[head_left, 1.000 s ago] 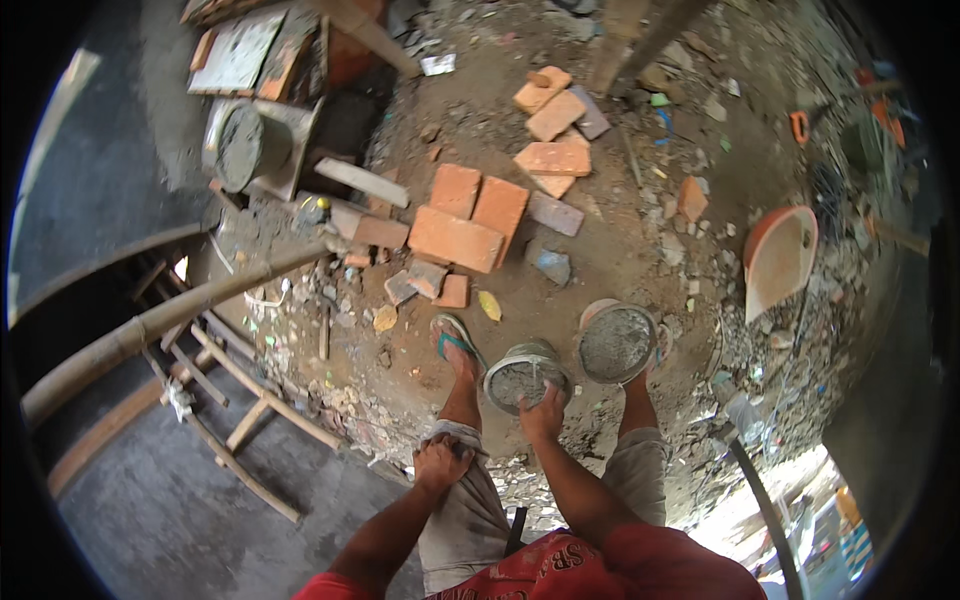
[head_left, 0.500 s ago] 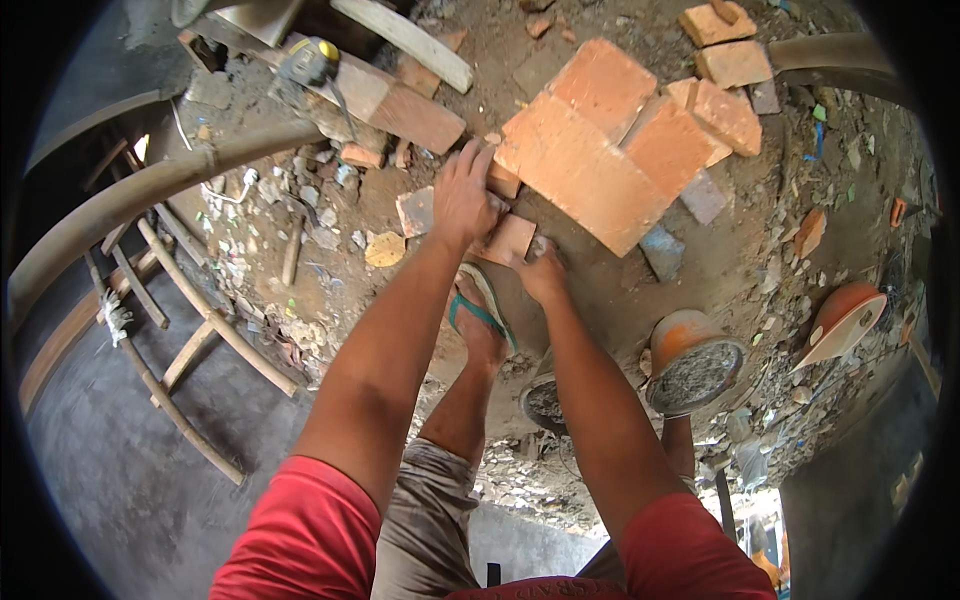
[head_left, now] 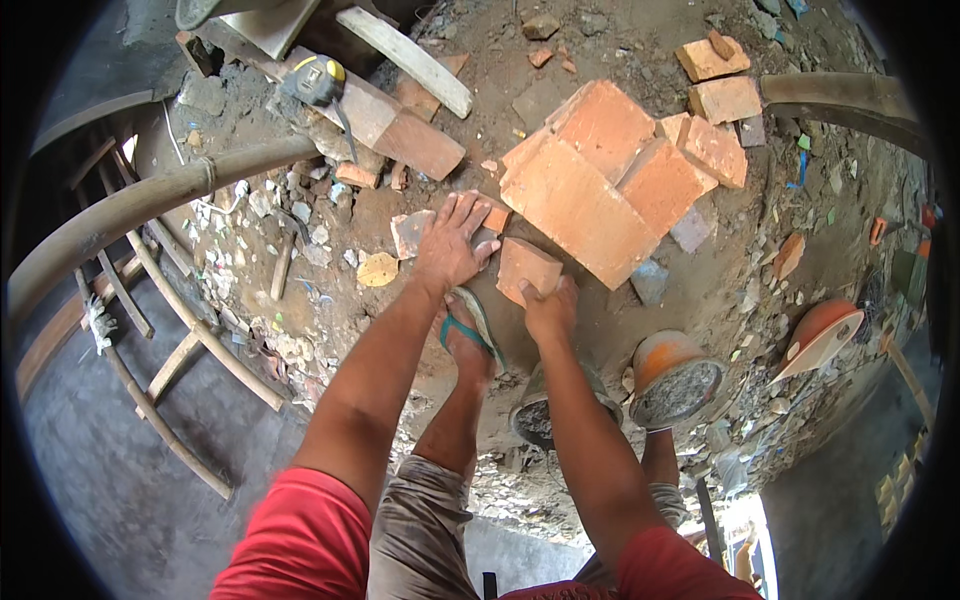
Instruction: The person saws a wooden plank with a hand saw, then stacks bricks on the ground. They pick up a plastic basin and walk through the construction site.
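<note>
A short orange piece of brick (head_left: 528, 270) is in my right hand (head_left: 552, 308), the thumb on its near edge. My left hand (head_left: 455, 240) lies with fingers stretched out over another brick (head_left: 493, 213); only the right end of that one shows past the fingers. A greyish brick piece (head_left: 408, 234) sticks out to the left of the same hand. To the right of both hands is a stack of orange bricks (head_left: 580, 205). My left foot in a green-strapped sandal (head_left: 472, 325) stands just below the left hand.
Two buckets of grey mortar, one dark (head_left: 535, 420) and one orange (head_left: 676, 385), stand by my right forearm. A yellow-black tape measure (head_left: 318, 80) sits on a brick row (head_left: 410, 135). Bamboo poles (head_left: 150, 205) run at left; a hard hat (head_left: 822, 335) lies right.
The brick piece has come away from under my left hand and is now in my right hand alone. The left hand's fingers have flattened out. The whole view has shifted slightly.
</note>
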`<state>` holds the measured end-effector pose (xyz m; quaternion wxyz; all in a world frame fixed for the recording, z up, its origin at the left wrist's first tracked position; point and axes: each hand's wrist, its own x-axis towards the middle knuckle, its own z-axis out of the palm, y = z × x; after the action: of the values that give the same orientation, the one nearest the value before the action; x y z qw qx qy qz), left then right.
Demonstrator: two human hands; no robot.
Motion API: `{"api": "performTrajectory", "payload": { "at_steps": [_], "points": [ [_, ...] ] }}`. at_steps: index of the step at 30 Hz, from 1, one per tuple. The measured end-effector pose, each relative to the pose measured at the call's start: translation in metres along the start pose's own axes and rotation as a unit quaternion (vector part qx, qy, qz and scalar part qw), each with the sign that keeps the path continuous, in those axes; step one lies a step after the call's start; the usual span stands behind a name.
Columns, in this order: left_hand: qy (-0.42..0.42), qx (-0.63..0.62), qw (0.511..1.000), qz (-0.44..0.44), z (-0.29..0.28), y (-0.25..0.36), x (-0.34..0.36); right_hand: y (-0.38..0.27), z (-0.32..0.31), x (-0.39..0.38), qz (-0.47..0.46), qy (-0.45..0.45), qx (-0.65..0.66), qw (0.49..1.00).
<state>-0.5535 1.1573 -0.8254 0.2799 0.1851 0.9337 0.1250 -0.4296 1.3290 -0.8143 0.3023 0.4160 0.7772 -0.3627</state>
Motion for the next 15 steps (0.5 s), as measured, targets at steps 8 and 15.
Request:
{"api": "performTrajectory", "payload": {
  "at_steps": [8,15],
  "points": [
    [-0.144,-0.180,0.948,-0.221,0.013,0.021,-0.173,0.123,-0.046,-0.072,-0.073,-0.172,0.034,0.982],
    [-0.150,-0.305,0.905,-0.254,-0.148,0.173,-0.421,0.186,-0.166,-0.202,-0.247,-0.163,-0.181,0.938]
  ]
}}
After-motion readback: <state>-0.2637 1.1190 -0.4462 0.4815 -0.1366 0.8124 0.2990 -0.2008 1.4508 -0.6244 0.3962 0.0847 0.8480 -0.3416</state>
